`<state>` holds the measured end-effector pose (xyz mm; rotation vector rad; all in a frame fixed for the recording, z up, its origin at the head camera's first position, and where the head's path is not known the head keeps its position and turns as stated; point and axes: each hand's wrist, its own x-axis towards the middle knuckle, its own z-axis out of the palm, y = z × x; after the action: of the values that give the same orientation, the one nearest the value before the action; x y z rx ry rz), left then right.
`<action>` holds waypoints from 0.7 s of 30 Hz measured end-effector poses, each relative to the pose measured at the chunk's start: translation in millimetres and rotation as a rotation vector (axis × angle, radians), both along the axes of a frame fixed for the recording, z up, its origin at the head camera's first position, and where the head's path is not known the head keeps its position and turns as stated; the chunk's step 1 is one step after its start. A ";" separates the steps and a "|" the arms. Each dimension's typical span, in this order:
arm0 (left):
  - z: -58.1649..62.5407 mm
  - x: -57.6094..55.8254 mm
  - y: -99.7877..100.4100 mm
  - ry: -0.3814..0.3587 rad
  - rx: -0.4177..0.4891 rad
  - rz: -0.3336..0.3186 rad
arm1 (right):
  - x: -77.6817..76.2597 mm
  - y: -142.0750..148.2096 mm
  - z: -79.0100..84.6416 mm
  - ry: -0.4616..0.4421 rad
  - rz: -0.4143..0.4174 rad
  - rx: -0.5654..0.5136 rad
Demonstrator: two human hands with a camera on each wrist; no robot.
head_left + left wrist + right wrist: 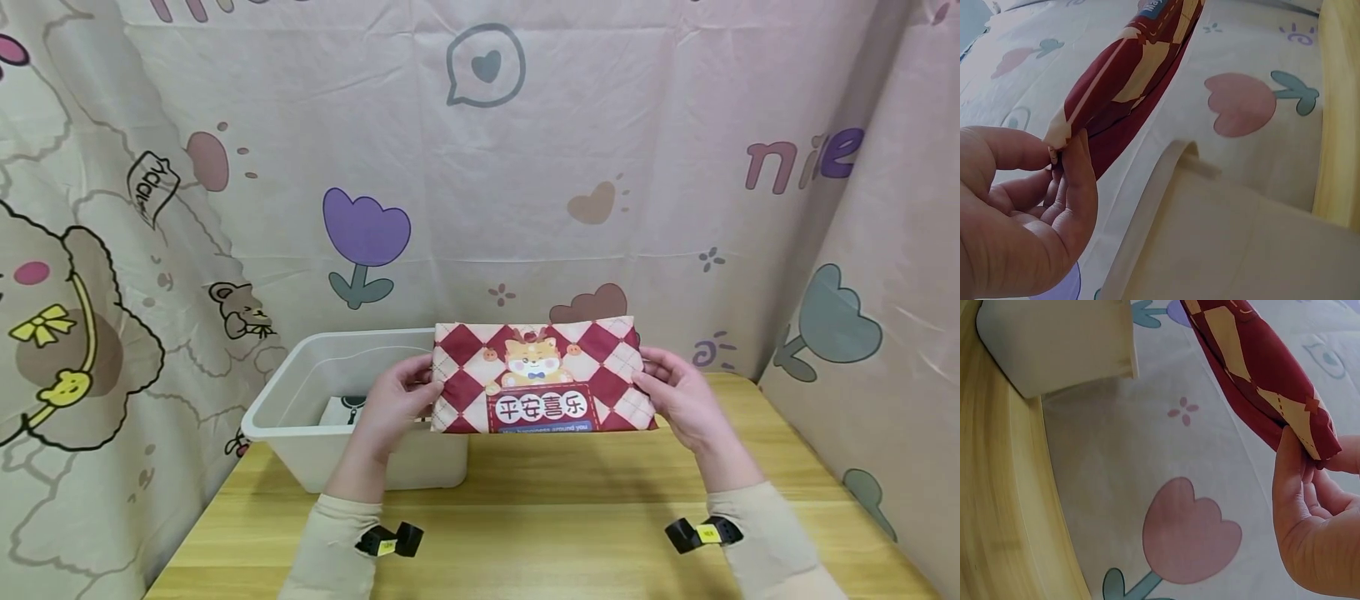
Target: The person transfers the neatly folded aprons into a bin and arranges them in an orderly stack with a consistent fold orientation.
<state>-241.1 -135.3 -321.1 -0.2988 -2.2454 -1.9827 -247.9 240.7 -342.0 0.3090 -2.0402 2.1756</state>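
Observation:
A folded red-and-cream checkered cloth [543, 375] hangs in the air above the table, its printed puppy and Chinese lettering facing me. Its left end is pinched between the thumb and fingers of my left hand [393, 404]. My right hand [686, 404] pinches the opposite end the same way. Seen from the left wrist, the cloth [1141, 69] shows its lower edge with layers folded together, and the left hand [1029, 206] grips one corner. In the right wrist view, the right hand [1319, 519] holds the other corner of the cloth [1266, 369].
A white plastic bin [300, 458] stands on the left of the wooden table [562, 533], behind my left hand. Inside it lies a white item with a dark print [341, 410], partly hidden. A printed curtain [480, 183] encloses the table at the back and sides.

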 end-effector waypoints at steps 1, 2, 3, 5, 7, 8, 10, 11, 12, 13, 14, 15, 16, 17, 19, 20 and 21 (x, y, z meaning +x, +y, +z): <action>0.0 -0.4 -2.1 0.004 -0.003 0.003 | -0.3 -2.1 0.1 0.002 0.002 0.010; 0.1 -0.6 -4.1 0.008 -0.006 0.006 | -0.6 -4.2 0.3 0.003 0.006 0.017; 0.4 -0.6 -6.1 0.011 -0.011 0.008 | -0.8 -6.2 0.6 0.002 0.007 0.024; 0.6 -0.9 -10.0 0.020 -0.030 0.017 | -1.2 -10.4 1.7 -0.001 0.015 0.027; 1.4 -0.5 -13.7 0.028 -0.045 0.026 | -1.5 -14.7 3.3 -0.003 0.022 0.022; 1.7 -0.5 -15.5 0.027 -0.051 0.032 | -1.6 -16.8 4.1 -0.001 0.025 0.022; 2.4 -0.5 -19.0 0.025 -0.064 0.042 | -1.9 -21.0 5.9 0.003 0.027 0.022; 2.9 -0.9 -20.8 0.022 -0.070 0.049 | -2.1 -23.2 6.7 0.005 0.028 0.021; 3.5 -1.2 -22.5 0.021 -0.079 0.056 | -2.5 -25.6 7.4 0.008 0.030 0.020; 3.9 -1.4 -24.4 0.022 -0.091 0.064 | -2.8 -28.1 8.0 0.010 0.032 0.020; 4.3 -2.0 -26.5 0.024 -0.106 0.074 | -3.2 -30.7 8.5 0.012 0.032 0.022; 4.8 -2.4 -28.6 0.028 -0.123 0.083 | -3.7 -33.5 8.9 0.012 0.032 0.019; 5.3 -2.8 -30.9 0.034 -0.142 0.094 | -4.3 -36.5 9.2 0.012 0.033 0.017; 5.6 -3.4 -33.1 0.038 -0.157 0.105 | -5.0 -39.5 9.2 0.012 0.035 0.016; 5.9 -4.5 -37.6 0.048 -0.183 0.121 | -6.4 -45.7 9.3 0.013 0.034 0.019; 5.9 -5.3 -39.8 0.052 -0.192 0.128 | -7.0 -48.8 9.2 0.015 0.033 0.020; 5.9 -6.2 -41.7 0.055 -0.196 0.134 | -8.0 -51.8 9.0 0.015 0.033 0.021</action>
<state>-247.2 -177.1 -315.2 -0.2141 -2.3615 -1.6727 -255.9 188.9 -333.1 0.3629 -2.0655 2.1648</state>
